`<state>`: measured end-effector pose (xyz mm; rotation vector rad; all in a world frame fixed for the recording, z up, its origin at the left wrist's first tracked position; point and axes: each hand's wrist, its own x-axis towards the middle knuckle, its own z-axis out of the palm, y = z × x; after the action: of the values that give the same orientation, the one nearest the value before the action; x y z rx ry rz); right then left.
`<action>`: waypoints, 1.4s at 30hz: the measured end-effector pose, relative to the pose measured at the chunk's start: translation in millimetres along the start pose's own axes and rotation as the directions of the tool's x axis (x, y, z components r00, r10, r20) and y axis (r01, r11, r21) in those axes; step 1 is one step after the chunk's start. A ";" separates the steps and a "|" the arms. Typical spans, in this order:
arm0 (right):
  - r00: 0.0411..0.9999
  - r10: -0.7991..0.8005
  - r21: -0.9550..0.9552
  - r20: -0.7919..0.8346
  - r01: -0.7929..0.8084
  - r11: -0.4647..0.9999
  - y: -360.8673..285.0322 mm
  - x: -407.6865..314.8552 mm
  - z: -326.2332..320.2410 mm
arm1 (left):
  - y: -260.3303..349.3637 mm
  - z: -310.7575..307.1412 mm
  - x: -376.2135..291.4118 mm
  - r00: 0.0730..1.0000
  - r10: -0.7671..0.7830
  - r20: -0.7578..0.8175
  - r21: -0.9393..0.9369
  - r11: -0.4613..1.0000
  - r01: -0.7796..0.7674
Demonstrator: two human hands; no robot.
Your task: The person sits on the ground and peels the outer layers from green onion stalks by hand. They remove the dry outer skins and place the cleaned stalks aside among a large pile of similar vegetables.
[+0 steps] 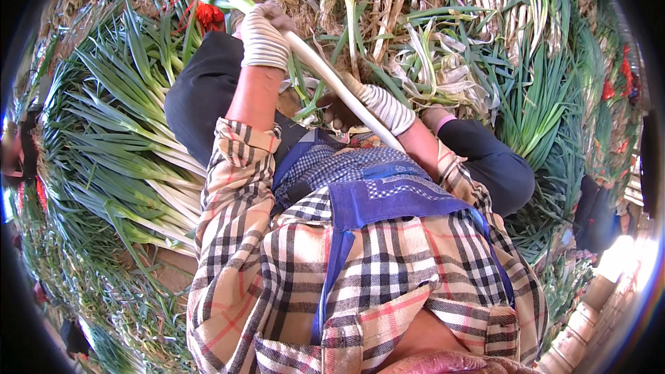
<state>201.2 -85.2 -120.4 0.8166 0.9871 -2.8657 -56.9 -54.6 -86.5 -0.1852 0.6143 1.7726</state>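
My left hand [266, 34], in a striped knit glove, is closed around a long green onion [324, 70] just below its leaves. The onion slants across my lap, its green leaves at the upper left and its pale shaft towards my apron [358, 166]. Beneath the lower shaft lies my right hand [358, 106], in a similar glove with a dark palm. Its curled fingers show on the near side of the shaft, but whether they grip it is unclear. The onion's lower end sits against the apron near my right forearm.
Green onions [156, 166] lie piled at my left, their white stems towards me. Unpeeled onions with dry roots [384, 15] stand ahead. Stripped pale leaves [441, 70] are heaped by my right foot, and more onions [537, 104] lie beyond. Red ties [208, 14] show at upper left.
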 end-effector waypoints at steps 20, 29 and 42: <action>0.826 -0.555 -0.995 -0.100 -0.091 0.045 -36.8 -39.5 50.5 | 46.9 -26.1 18.4 0.996 -0.005 0.094 -0.122 0.992 0.017; 0.763 -0.575 -0.885 -0.296 0.007 0.465 -38.0 -43.9 66.5 | 14.4 -3.1 9.4 0.978 -0.005 0.211 -0.120 0.992 0.031; 0.876 -0.233 -0.264 -0.422 0.127 0.956 -31.8 -37.8 50.0 | -20.8 6.7 -14.5 0.935 -0.094 0.343 -0.045 0.992 0.117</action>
<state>204.9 -94.5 -50.9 1.4762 1.4788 -2.6766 -31.9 -60.1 -81.0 0.0456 0.2911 1.6703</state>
